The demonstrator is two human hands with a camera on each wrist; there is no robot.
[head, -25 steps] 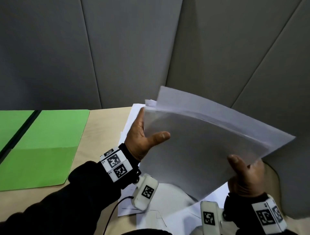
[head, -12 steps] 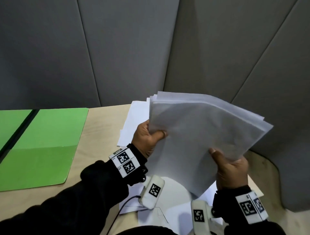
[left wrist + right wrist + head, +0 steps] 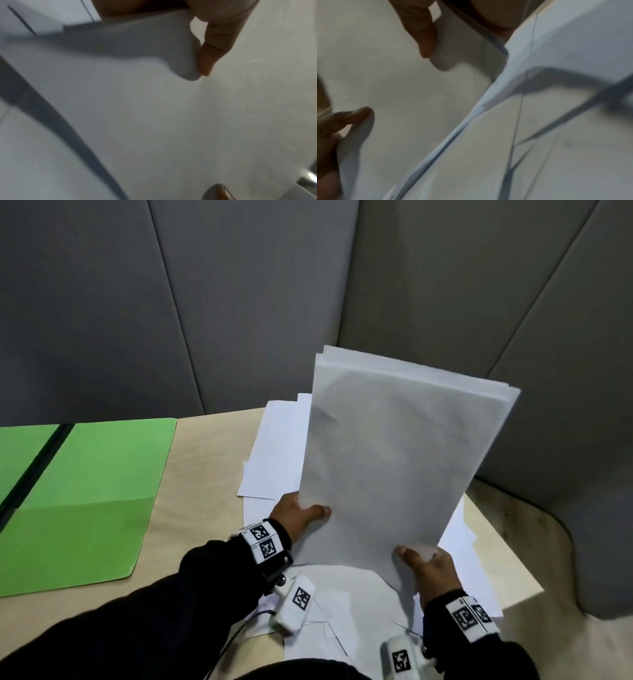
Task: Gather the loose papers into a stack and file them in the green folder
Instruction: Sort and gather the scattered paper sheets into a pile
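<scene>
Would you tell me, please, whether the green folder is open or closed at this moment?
Open: the green folder lies spread flat on the table, dark spine showing between two panels, inner pocket exposed.

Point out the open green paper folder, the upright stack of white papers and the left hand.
open green paper folder (image 3: 102,474), head view, bare right-hand panel.
upright stack of white papers (image 3: 394,457), head view, middle of the front sheet.
left hand (image 3: 294,517), head view, back of the hand.

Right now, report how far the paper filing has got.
Done: part of the papers form a stack. In hand: left hand and right hand hold it upright above the table. Left: loose sheets lie underneath; the green folder lies open, holding no papers.
</scene>
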